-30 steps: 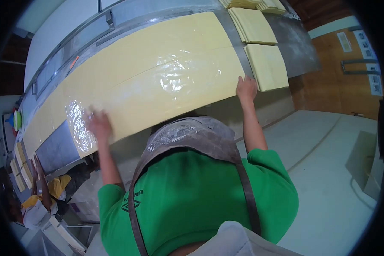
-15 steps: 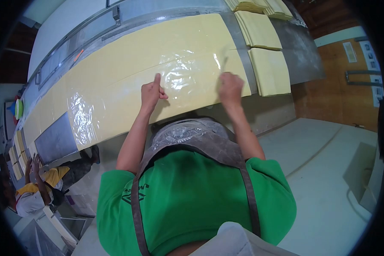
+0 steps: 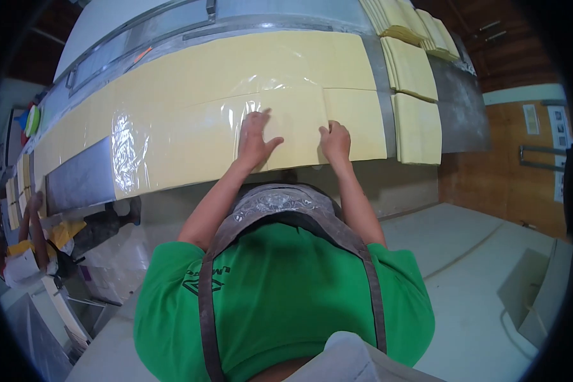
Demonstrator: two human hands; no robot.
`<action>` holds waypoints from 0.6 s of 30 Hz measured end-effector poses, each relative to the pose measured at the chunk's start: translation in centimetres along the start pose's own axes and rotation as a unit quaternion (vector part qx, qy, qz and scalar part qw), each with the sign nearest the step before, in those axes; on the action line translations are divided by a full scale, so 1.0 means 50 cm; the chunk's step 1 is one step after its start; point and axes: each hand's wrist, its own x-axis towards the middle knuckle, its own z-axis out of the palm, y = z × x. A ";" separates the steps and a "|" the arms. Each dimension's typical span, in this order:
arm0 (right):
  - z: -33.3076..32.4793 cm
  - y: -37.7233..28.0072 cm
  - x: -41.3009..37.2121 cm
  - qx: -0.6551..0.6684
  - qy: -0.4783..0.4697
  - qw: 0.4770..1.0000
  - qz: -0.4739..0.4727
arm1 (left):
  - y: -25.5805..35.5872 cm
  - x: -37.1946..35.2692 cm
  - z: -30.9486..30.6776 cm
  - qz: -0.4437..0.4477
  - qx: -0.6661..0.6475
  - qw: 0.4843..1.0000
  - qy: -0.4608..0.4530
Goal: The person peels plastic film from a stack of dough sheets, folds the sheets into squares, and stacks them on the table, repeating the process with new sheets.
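A long pale-yellow sheet (image 3: 191,134), dough-like, lies flat along the metal worktable in front of me, partly covered by glossy clear plastic film (image 3: 128,153). My left hand (image 3: 256,141) rests on the film with its fingers spread and thumb out to the right. To its right, my right hand (image 3: 336,141) is closed, thumb and fingers pinched at what looks like the film's edge. That edge runs away from me just above the fingers. The fingertips' exact grip is partly hidden.
Stacks of folded yellow sheets (image 3: 417,127) lie at the table's right end. A bare metal patch (image 3: 79,170) shows at the left. An orange-handled tool (image 3: 143,55) lies at the back. Another person (image 3: 28,254) works at the far left, near more yellow stacks.
My left hand has gone from a pointing finger to spread fingers on the film. The right hand, blurred and raised before, is now lower at the film's edge. The view has shifted slightly.
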 end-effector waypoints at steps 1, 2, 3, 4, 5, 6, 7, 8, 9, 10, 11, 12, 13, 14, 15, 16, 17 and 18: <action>0.009 0.007 0.003 -0.005 -0.004 1.000 -0.007 | -0.004 -0.007 -0.007 0.086 0.111 0.990 -0.007; 0.017 0.014 0.009 0.011 0.010 1.000 0.003 | -0.006 -0.010 -0.011 0.079 0.109 0.991 -0.001; 0.012 -0.001 0.011 0.028 0.025 0.999 0.013 | -0.006 -0.008 -0.012 0.078 0.098 0.992 -0.019; 0.006 -0.013 0.006 0.025 0.022 0.999 0.007 | -0.006 -0.007 -0.013 0.078 0.086 0.993 -0.039; 0.000 -0.023 -0.005 0.002 0.010 1.000 0.016 | -0.014 -0.009 -0.009 0.075 0.077 0.994 -0.035; -0.012 -0.043 -0.013 -0.021 -0.001 0.999 0.028 | -0.032 -0.008 -0.002 0.073 0.075 0.994 -0.031; -0.019 -0.054 -0.012 -0.023 -0.001 0.999 0.025 | -0.049 -0.007 0.002 0.093 0.077 0.993 0.014; -0.027 -0.060 -0.010 -0.028 -0.010 0.999 0.026 | -0.071 -0.009 0.003 0.113 0.079 0.989 0.057; -0.030 -0.074 -0.013 -0.033 -0.020 0.999 0.028 | -0.075 -0.011 -0.030 0.111 0.077 0.989 0.056; -0.041 -0.124 -0.022 -0.033 -0.022 0.999 0.031 | -0.077 -0.010 -0.084 -0.004 -0.087 0.996 -0.020; -0.049 -0.178 -0.033 -0.023 -0.026 0.999 0.009 | -0.093 -0.016 -0.128 -0.121 -0.245 0.957 -0.099; -0.056 -0.240 -0.050 -0.013 -0.031 0.999 -0.010 | -0.131 -0.027 -0.162 -0.123 -0.243 0.956 -0.107; -0.048 -0.300 -0.073 -0.004 -0.034 0.999 -0.040 | -0.176 -0.037 -0.200 -0.165 -0.378 0.902 -0.125; -0.032 -0.363 -0.099 0.006 -0.036 0.997 -0.069 | -0.215 -0.043 -0.235 -0.206 -0.504 0.827 -0.139; -0.016 -0.425 -0.126 0.020 -0.055 0.994 -0.088 | -0.246 -0.049 -0.267 -0.208 -0.500 0.827 -0.148; 0.009 -0.478 -0.156 0.036 -0.074 0.991 -0.105 | -0.271 -0.057 -0.300 -0.211 -0.581 0.772 -0.148; 0.046 -0.521 -0.184 0.042 -0.074 0.987 -0.133 | -0.286 -0.066 -0.321 -0.215 -0.658 0.708 -0.144; 0.071 -0.547 -0.202 0.046 -0.074 0.983 -0.164 | -0.292 -0.073 -0.329 -0.219 -0.658 0.705 -0.149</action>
